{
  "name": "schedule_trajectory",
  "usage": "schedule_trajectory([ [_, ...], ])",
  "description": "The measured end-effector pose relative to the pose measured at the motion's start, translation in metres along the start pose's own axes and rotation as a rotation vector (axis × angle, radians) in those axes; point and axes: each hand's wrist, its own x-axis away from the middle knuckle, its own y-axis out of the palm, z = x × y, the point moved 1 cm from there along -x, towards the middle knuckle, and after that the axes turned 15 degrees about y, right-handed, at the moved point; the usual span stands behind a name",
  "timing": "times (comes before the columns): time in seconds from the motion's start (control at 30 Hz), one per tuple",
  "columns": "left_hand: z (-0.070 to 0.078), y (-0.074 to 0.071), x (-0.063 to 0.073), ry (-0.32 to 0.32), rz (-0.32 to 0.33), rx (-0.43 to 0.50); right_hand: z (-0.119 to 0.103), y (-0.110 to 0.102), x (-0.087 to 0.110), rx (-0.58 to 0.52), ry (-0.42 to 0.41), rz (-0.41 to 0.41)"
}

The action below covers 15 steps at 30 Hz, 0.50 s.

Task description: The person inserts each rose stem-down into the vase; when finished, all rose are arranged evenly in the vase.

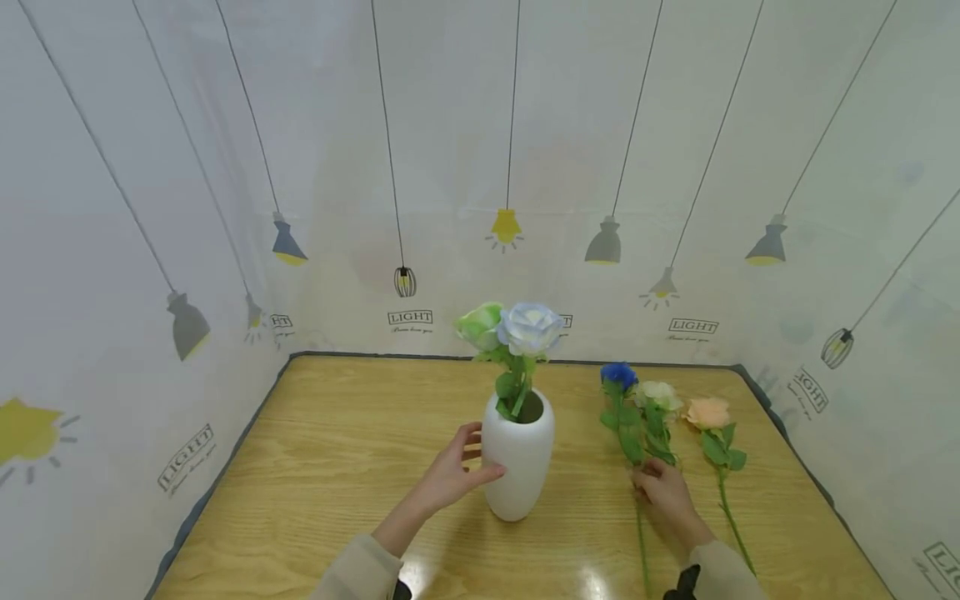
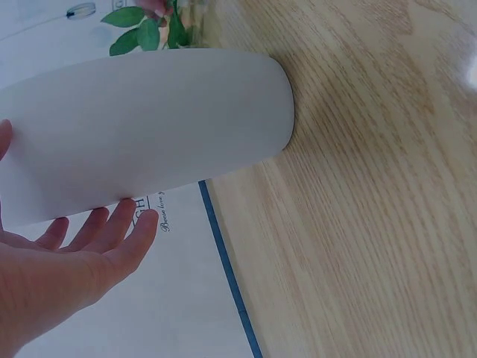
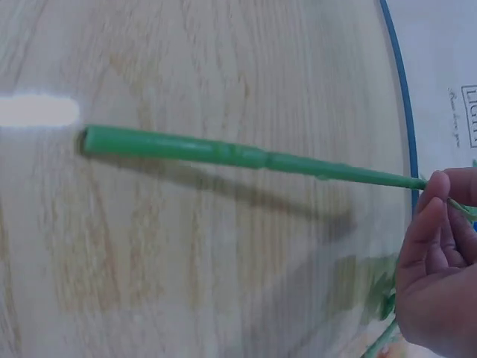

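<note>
A white vase (image 1: 519,467) stands on the table, holding a pale blue rose (image 1: 530,328) and a green-white rose (image 1: 480,325). My left hand (image 1: 453,475) holds the vase's left side, thumb across the front and fingertips on its wall. On the right, my right hand (image 1: 666,496) pinches the stem of a deep blue rose (image 1: 619,375) just below its leaves. In the right wrist view the bare lower green stem (image 3: 201,149) reaches toward me and casts a shadow on the wood. Close beside the blue rose is a cream rose (image 1: 660,394), its lower stem hidden.
A peach rose (image 1: 708,412) lies on the right of the wooden table (image 1: 360,417), its stem pointing toward me. Dark edging runs along the table's back and sides. White walls (image 1: 450,125) printed with hanging lamps rise around it.
</note>
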Motion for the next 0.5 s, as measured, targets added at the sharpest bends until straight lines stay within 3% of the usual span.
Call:
schedule_trajectory([
  [0.5, 0.0, 0.0, 0.0, 0.004, 0.0, 0.003, -0.028, 0.007, 0.02, -0.109, -0.181, 0.047],
])
